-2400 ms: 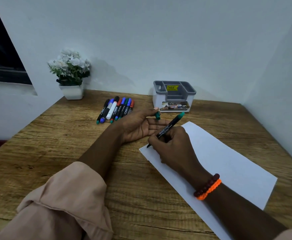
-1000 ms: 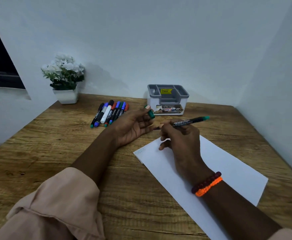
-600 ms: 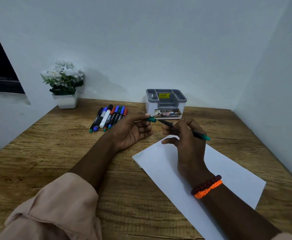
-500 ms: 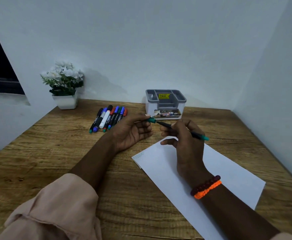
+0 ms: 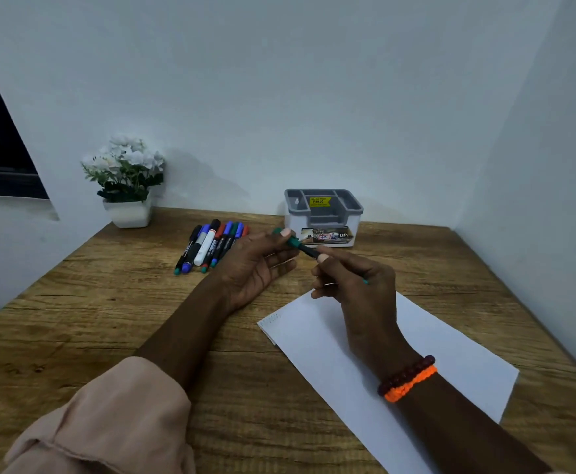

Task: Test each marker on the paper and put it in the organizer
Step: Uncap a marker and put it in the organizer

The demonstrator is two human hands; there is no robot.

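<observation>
**First marker being recapped, the rest still waiting**

Head view: the left hand point(image 5: 255, 265) pinches a small green plastic cap point(image 5: 288, 237) between thumb and forefinger, the other fingers loosely extended. The right hand point(image 5: 354, 282) has its fingers curled round a slim black marker with a green end point(image 5: 308, 251), its tip end meeting the cap just in front of the grey-and-white plastic desk organizer point(image 5: 324, 217). Whether the cap is fully seated cannot be told. Both hands are raised above the wooden table point(image 5: 108, 302).

The white sheet of paper point(image 5: 450, 354) lies under the right forearm; a faint scribble point(image 5: 271, 319) shows at its near-left corner, so this marker appears to have been tested. The organizer's visible compartments hold no markers. A row of capped markers in black, blue, red and green point(image 5: 211, 246) lies left of the hands, near a white pot of white flowers point(image 5: 126, 183). By this judgement the task is barely begun: this marker still needs placing, and the whole row remains.
</observation>
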